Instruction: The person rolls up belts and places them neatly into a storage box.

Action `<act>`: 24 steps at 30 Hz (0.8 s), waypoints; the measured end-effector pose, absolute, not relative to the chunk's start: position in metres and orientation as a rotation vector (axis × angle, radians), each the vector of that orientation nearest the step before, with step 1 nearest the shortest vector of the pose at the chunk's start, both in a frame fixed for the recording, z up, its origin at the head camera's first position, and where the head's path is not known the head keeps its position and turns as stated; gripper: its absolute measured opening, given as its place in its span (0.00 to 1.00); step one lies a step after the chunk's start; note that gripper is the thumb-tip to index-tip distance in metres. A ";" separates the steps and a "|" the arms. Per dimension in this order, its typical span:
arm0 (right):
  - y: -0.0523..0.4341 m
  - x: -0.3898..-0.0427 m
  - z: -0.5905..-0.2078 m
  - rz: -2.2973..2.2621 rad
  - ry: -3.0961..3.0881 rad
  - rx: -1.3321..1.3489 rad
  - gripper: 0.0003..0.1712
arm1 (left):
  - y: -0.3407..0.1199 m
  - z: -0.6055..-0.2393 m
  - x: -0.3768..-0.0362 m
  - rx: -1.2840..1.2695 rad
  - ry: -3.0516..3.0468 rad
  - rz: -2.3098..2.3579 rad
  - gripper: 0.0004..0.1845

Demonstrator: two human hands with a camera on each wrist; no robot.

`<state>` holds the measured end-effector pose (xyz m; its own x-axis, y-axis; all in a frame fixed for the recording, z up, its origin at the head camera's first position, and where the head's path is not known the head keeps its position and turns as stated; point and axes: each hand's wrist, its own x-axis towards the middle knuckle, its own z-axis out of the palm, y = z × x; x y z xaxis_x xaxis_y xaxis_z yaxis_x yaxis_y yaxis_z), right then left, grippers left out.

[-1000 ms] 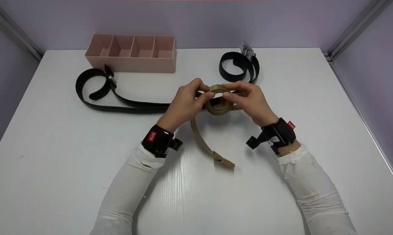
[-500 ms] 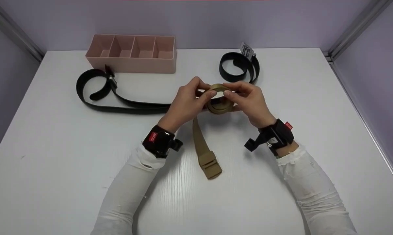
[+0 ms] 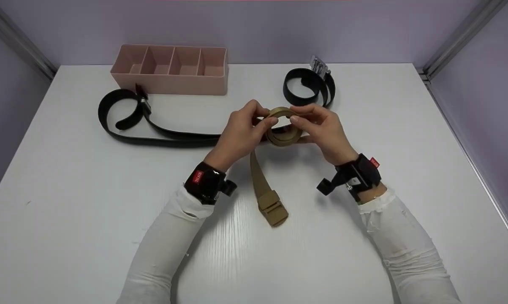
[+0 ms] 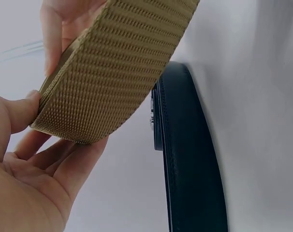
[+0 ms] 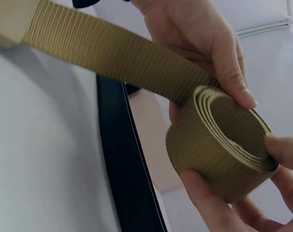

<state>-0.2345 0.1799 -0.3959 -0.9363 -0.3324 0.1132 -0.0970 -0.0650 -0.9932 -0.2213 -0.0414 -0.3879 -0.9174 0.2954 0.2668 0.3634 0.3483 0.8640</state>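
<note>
Over the middle of the table, a tan woven webbing belt is rolled into a coil of several layers. My left hand pinches the coil's left side between thumb and fingers. On the other side, my right hand holds it the same way, its thumb on the near rim. The layers of the rolled belt show clearly in the right wrist view, with a hollow centre. From the coil a strap end hangs down toward me, ending in a tan buckle with its flat face showing.
A long black belt, looped at its left end, lies behind and partly under my hands. A coiled black belt with a silver buckle sits at back right. A pink four-slot box stands at back left.
The hanging tan buckle has turned from edge-on to face-on and swung slightly left and nearer me. Both hands keep their hold on the coil, barely shifting.
</note>
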 end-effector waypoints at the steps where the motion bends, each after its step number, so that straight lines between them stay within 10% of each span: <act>1: 0.181 -0.235 -0.395 -2.097 2.050 -0.495 0.18 | -0.042 -0.388 -0.221 -0.622 -2.533 -1.642 0.13; 24: 0.180 -0.234 -0.394 -2.079 2.037 -0.489 0.19 | -0.041 -0.386 -0.221 -0.589 -2.594 -1.752 0.17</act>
<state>-0.2336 0.1796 -0.3941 -0.9275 -0.3599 0.1010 -0.0937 -0.0378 -0.9949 -0.2211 -0.0413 -0.3857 -0.9307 0.3252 0.1674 0.2768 0.3268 0.9037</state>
